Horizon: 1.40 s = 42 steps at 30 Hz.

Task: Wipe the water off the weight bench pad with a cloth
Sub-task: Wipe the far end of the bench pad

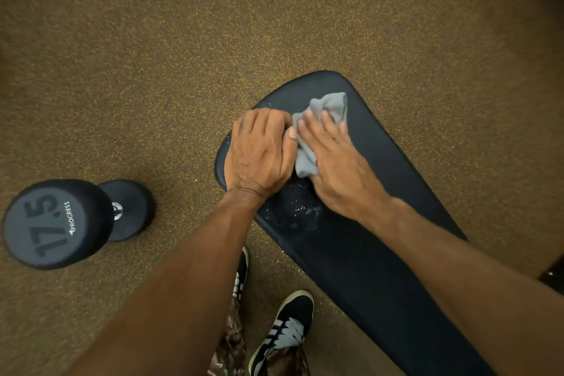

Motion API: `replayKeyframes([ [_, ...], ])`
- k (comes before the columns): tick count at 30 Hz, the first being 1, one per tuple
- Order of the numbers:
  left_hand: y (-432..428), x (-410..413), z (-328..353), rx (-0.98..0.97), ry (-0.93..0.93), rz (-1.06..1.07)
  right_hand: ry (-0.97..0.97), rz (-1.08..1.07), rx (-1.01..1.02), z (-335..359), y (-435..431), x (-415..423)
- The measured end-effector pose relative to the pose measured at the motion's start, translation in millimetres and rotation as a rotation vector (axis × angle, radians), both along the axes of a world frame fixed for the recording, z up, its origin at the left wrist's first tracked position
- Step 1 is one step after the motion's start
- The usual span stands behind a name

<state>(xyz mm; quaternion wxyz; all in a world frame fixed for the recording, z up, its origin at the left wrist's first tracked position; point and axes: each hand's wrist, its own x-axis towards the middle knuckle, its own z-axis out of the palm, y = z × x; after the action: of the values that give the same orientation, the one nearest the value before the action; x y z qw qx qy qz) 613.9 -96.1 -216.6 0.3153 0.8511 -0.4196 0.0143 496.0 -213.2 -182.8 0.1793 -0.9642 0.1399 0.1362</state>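
Bench pad point(366, 253): black, long, with a rounded far end. It runs on a slant from the person's near right up toward the middle of view.

Cloth point(329, 104): grey and crumpled, lying on the pad close to its far end, nearer the pad's left edge than its right. One corner fans out past the fingertips toward the far end.

Right hand point(335, 162): lies palm down on the cloth, fingers straight and a little spread, pressing it flat against the pad. Nothing is gripped.

Left hand point(259, 156): sits on the pad's left edge, just beside the cloth. The fingers are bent and their tips are hidden. The thumb lies along the cloth's left side and touches it. Cannot tell whether the fingers clasp the pad's edge, a fold of cloth, or nothing.

Water point(294, 210): a patch of small droplets and a wet sheen on the pad, just on the near side of both hands and between the two wrists.

Dumbbell point(58, 223): black, marked 17.5 and PROGRESS, standing on end on the floor point(152, 40), well to the left of the pad.

Floor: brown with yellow flecks, on all sides of the pad.

Shoes point(283, 333): black with white stripes and laces, beside the pad's left edge at the near end. Camouflage trousers point(232, 342) show above them.
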Motion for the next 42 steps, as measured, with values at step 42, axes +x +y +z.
replayKeyframes([
  [42, 2.2, 1.7, 2.1, 0.071, 0.01, -0.078, 0.04, -0.024, -0.295, 1.6, 5.5, -49.2],
])
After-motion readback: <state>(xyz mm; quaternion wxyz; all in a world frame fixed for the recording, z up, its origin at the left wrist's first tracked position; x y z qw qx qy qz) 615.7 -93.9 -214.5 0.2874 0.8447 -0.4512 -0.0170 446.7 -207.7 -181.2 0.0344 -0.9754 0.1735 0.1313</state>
